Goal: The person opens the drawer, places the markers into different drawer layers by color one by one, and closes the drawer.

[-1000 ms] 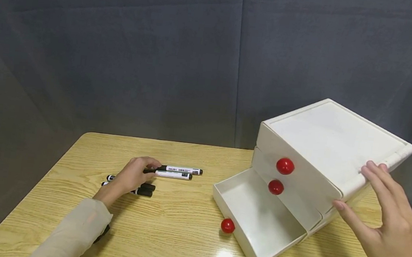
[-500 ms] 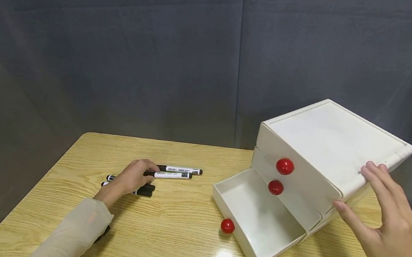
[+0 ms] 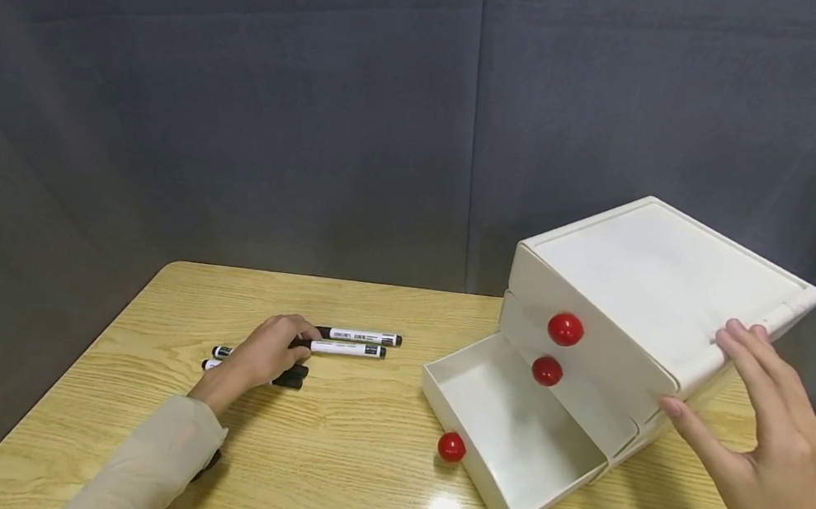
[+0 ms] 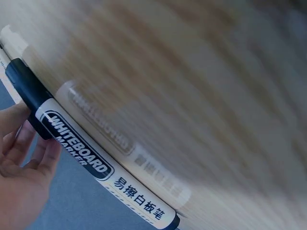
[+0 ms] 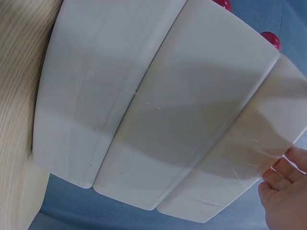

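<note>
My left hand (image 3: 267,352) pinches the dark cap end of a white whiteboard marker (image 3: 346,349) between thumb and fingers. Just behind it lies a second marker (image 3: 362,337), roughly parallel. Two more markers (image 3: 288,381) lie partly hidden under the left wrist; one marker (image 4: 96,158) fills the foreground of the left wrist view, its label readable. At the right, the fairly straight fingers of my right hand (image 3: 780,443) rest on the top edge of a white drawer cabinet (image 3: 666,282), thumb at its front corner.
The cabinet's bottom drawer (image 3: 509,431) is pulled out, with nothing inside, and has a red round knob (image 3: 451,447). Two drawers above it are closed, each with a red knob (image 3: 565,329). A wooden table (image 3: 341,463) bears everything, with a grey curtain (image 3: 318,112) behind.
The marker in my left fingers tilted slightly, then levelled and shifted a little to the right. My right hand and the cabinet have stayed in place.
</note>
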Tool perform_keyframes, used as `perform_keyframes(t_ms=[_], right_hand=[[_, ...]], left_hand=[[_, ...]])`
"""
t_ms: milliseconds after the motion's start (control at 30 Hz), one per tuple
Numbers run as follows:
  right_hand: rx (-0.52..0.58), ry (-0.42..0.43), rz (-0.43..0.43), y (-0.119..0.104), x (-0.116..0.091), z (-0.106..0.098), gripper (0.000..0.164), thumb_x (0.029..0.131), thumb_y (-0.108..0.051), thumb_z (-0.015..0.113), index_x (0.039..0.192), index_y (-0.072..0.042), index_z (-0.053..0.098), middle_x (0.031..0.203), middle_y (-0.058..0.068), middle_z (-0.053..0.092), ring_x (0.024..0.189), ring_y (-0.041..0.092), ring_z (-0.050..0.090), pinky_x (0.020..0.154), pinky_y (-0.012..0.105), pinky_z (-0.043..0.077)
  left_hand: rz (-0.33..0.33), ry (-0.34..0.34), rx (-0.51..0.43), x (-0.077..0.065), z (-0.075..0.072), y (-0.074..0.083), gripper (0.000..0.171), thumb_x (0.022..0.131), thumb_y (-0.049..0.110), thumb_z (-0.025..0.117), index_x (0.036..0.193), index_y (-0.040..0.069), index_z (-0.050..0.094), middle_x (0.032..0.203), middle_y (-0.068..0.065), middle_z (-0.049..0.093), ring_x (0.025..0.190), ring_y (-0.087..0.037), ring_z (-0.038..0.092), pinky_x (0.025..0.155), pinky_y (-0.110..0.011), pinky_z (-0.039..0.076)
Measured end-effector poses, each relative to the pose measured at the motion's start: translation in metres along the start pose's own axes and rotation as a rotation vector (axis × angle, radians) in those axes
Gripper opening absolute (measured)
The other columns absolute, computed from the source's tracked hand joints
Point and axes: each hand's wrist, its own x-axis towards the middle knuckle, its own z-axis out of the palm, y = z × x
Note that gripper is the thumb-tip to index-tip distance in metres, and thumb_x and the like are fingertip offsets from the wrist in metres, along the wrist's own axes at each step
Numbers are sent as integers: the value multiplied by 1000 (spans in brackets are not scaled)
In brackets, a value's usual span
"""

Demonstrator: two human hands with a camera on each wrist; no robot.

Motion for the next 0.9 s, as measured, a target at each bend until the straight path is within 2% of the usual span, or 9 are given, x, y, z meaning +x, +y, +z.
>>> perform_keyframes(t_ms=[200, 567, 900], right_hand=[[4, 3, -9, 1, 1, 0, 89, 83, -71, 61, 131, 4, 60, 139, 20, 58, 144, 17, 41, 117, 13, 28], [-5, -2, 12, 1, 1, -1, 90, 82, -72, 61, 131, 3, 60, 139, 21, 58, 144, 16, 41, 117, 12, 28], [-6, -7, 20, 2, 1, -1, 90, 82, -73, 60, 132, 2, 60, 140, 18, 58, 144, 16, 40, 116, 11, 27]], left_hand=[[46, 44, -7, 2, 0, 4, 26, 93, 4, 67, 119, 5, 69, 118, -13, 68, 105, -28, 64, 88, -44, 55], [122, 80, -77, 5, -8, 21, 26, 92, 4, 68, 119, 6, 70, 120, -12, 68, 113, -32, 64, 94, -47, 55], [179, 160, -109, 4, -17, 36, 24, 91, 5, 69, 115, 5, 71, 115, -11, 70, 109, -30, 65, 91, -47, 54]])
